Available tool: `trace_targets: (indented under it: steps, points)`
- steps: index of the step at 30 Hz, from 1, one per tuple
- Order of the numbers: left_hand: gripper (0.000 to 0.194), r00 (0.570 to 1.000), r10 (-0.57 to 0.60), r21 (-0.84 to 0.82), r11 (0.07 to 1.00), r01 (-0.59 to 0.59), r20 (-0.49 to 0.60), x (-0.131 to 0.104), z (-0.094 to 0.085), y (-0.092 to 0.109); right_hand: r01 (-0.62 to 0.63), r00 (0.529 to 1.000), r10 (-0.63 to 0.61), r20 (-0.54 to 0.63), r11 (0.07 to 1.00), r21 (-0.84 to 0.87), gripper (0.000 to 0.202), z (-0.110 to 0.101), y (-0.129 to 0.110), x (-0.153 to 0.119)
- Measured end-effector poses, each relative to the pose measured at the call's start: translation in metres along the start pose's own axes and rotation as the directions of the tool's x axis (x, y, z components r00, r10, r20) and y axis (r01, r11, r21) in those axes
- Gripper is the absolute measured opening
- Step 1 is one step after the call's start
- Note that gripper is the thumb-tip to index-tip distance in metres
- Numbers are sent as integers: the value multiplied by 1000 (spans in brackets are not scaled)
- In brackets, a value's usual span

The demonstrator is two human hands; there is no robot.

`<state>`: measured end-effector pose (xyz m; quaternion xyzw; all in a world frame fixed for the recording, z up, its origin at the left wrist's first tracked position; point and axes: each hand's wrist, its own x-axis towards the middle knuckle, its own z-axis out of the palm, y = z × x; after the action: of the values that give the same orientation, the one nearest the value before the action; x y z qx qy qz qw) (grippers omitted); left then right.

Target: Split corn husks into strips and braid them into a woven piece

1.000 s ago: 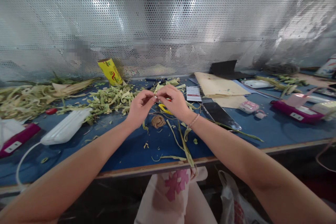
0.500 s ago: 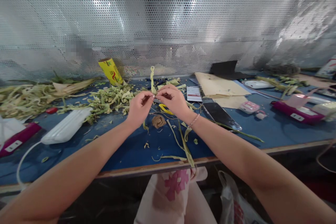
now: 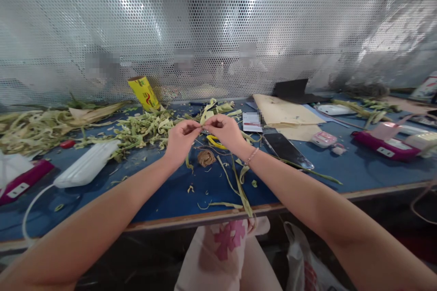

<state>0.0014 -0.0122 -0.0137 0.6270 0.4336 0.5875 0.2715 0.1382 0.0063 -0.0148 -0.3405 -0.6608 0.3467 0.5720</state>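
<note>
My left hand (image 3: 182, 141) and my right hand (image 3: 227, 132) meet fingertip to fingertip over the blue table. Both pinch the lower end of a pale green leaf strip (image 3: 207, 111), whose free part rises behind the fingers and leans right. Just below the hands lies a ball of brown twine (image 3: 206, 158). A yellow ring-shaped thing (image 3: 215, 142) is partly hidden by my right hand. Long leaf strips (image 3: 241, 191) reach to the table's front edge. A heap of green curled pieces (image 3: 145, 129) is left of my left hand.
A yellow tube (image 3: 144, 92) stands tilted before the perforated metal screen (image 3: 218, 22). Dry leaves (image 3: 27, 132) and a white power bank (image 3: 87, 163) lie left. A phone (image 3: 288, 150), brown paper (image 3: 287, 111), a pink case (image 3: 323, 139) and a magenta tissue pack (image 3: 385, 144) are right.
The leaf strip between my fingers stood upright before and now leans to the right, bent lower. My hands have barely moved and their fingertips remain together.
</note>
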Motion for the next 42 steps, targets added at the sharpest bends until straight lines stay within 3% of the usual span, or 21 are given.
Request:
trace_targets:
  steps: [12,15,19,23,27,30,35,42]
  points:
    - [12,994,-100,-134,986,104,30,1,2,-4,-61,997,58,46,996,61,6,3,7,1]
    - [14,979,-204,-221,954,203,18,1,2,2,104,993,-97,66,988,-110,4,0,6,1]
    - [15,937,-350,-331,882,336,18,2,1,11,439,898,-399,184,829,-346,13,-6,7,1]
    - [12,903,-426,-347,839,420,63,4,-1,14,535,843,-494,211,732,-422,13,-9,11,2]
    - [11,868,-484,-382,785,488,115,4,0,11,544,836,-501,225,707,-452,14,-10,12,3]
    - [15,893,-432,-377,812,445,124,3,-1,9,532,846,-480,233,717,-450,14,-11,12,4]
    - [21,974,-208,-208,952,224,94,1,-2,7,490,871,-453,193,759,-430,12,-11,12,4]
    - [18,992,-102,-83,991,108,74,1,-2,0,356,935,-335,119,868,-348,11,-7,7,2]
